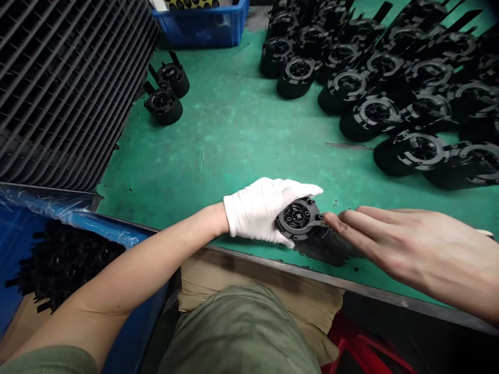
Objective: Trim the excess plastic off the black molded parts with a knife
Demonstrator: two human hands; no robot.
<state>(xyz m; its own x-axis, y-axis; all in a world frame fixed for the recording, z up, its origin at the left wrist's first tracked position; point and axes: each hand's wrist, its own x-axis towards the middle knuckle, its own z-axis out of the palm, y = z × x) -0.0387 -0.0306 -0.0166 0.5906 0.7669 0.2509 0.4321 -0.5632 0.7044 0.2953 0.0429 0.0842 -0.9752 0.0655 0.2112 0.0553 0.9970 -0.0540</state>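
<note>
My left hand (262, 208), in a white glove, is closed around a round black plastic part (298, 218) near the front edge of the green table (234, 135). The part's ribbed circular face points up toward me. My bare right hand (409, 246) reaches in from the right, its fingertips pinched against the part's right rim on a small piece I cannot make out.
Many similar black round parts (390, 93) crowd the table's far right. Two more (166, 91) lie at the far left beside a large black grille (66, 83). A blue bin (202, 23) stands at the back; a blue crate of black parts (58, 259) sits lower left.
</note>
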